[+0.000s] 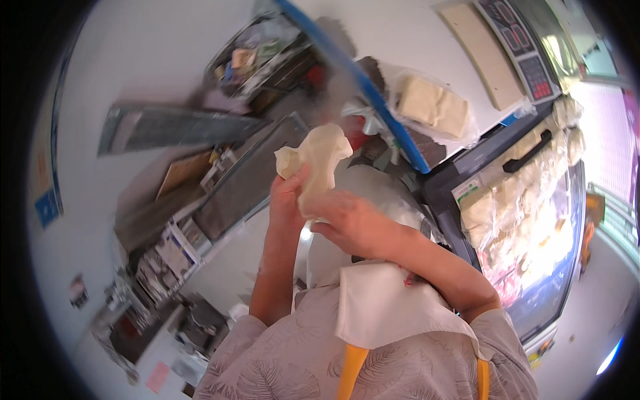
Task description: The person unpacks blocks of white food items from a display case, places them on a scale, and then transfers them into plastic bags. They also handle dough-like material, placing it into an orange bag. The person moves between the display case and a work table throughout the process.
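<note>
A limp, pale, dough-like sheet [322,155] hangs in folds in front of my body. My left hand [290,192] grips it from the left side, thumb pressed over its lower part. My right hand [350,220] is blurred by motion and lies across the sheet's lower end with its fingers curled. Whether those fingers pinch the sheet or only touch it cannot be told. Below the hands is a white apron [385,305] with orange straps.
On the right, a glass-topped black display case [450,175] holds several bagged pale stacks [480,215]. A bag of pale square stacks [432,107] lies on a white counter beside a wooden board [482,55] and a digital scale [520,47]. A blue edge [370,95] crosses ahead; a cluttered bin [250,60] stands upper left.
</note>
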The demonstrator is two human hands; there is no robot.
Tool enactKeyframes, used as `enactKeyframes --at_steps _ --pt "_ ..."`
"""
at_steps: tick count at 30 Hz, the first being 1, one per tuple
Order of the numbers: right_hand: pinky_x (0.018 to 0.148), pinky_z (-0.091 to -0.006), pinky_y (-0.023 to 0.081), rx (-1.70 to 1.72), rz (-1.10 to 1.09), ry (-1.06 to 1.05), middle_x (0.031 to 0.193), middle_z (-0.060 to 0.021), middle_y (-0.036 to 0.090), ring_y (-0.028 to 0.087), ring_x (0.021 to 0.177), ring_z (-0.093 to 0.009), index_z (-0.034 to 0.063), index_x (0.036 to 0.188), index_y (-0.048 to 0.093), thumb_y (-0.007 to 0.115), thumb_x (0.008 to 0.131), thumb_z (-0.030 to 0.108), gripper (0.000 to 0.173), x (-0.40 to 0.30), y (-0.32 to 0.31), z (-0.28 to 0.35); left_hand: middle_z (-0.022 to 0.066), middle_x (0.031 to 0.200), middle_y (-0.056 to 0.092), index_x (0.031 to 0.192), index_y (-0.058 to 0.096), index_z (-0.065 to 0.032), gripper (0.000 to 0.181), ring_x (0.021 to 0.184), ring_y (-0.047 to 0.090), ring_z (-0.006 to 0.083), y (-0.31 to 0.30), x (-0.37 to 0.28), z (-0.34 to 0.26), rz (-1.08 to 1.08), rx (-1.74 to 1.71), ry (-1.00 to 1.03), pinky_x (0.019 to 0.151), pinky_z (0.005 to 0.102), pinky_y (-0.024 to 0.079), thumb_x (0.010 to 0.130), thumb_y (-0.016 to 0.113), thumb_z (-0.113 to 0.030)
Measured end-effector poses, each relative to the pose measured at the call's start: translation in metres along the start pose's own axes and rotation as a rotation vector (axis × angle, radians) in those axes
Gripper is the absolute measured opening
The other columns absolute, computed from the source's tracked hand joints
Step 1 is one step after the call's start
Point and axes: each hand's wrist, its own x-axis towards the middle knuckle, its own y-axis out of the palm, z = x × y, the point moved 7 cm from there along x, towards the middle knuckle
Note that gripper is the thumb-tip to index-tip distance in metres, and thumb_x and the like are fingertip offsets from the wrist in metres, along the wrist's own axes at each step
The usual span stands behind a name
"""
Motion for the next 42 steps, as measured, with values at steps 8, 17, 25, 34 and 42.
enactKeyframes --at_steps 8,17,25,34,42 --pt "0.089 -0.0427 0.056 -0.119 0.103 0.220 0.119 -0.0129 0.070 0.068 0.108 -0.036 0.0085 0.134 0.057 0.079 0.091 0.017 0.050 -0.066 0.055 -0.005 0.0070 0.126 0.066 0.137 0.057 0.0006 0.036 0.112 0.066 0.0188 -0.054 -0.156 -0.015 -0.348 -0.057 0.442 0.096 0.0353 0.055 0.104 0.062 -0.014" --pt "0.083 -0.0369 0.056 -0.013 0.312 0.120 0.103 -0.0167 0.073 0.072 0.090 -0.033 0.0037 0.133 0.061 0.082 0.088 0.016 0.051 -0.036 0.222 0.091 0.0017 0.102 0.075 0.118 0.074 -0.0003 0.025 0.089 0.066 0.0086 -0.136 -0.313 -0.005 -0.422 0.205 0.479 0.080 0.0280 0.052 0.102 0.068 -0.018" --pt "0.073 -0.0303 0.052 -0.223 0.623 0.100 0.088 -0.0126 0.072 0.064 0.079 -0.011 -0.0011 0.116 0.067 0.077 0.093 0.012 0.028 -0.037 0.447 0.138 0.0119 0.134 0.061 0.145 0.056 -0.0086 0.066 0.115 0.064 0.0275 -0.322 -0.483 0.009 -1.188 0.635 0.678 0.096 0.0391 0.053 0.085 0.084 -0.012" --pt "0.079 -0.0273 0.053 0.006 1.135 0.206 0.102 -0.0062 0.071 0.065 0.088 -0.011 -0.0001 0.123 0.062 0.079 0.091 0.012 0.038 -0.054 0.762 0.212 0.0150 0.127 0.070 0.139 0.063 -0.0094 0.050 0.116 0.067 0.0326 -0.528 -0.639 0.035 -1.143 0.426 0.711 0.099 0.0394 0.053 0.092 0.078 -0.018" --pt "0.104 -0.0340 0.050 0.235 1.468 0.224 0.131 -0.0093 0.063 0.060 0.126 -0.020 0.0011 0.148 0.047 0.075 0.095 0.012 0.061 -0.054 1.031 0.261 0.0038 0.110 0.072 0.130 0.068 -0.0015 0.032 0.102 0.066 0.0149 -0.734 -0.751 0.028 -1.184 -0.305 0.890 0.090 0.0301 0.053 0.100 0.070 -0.014"
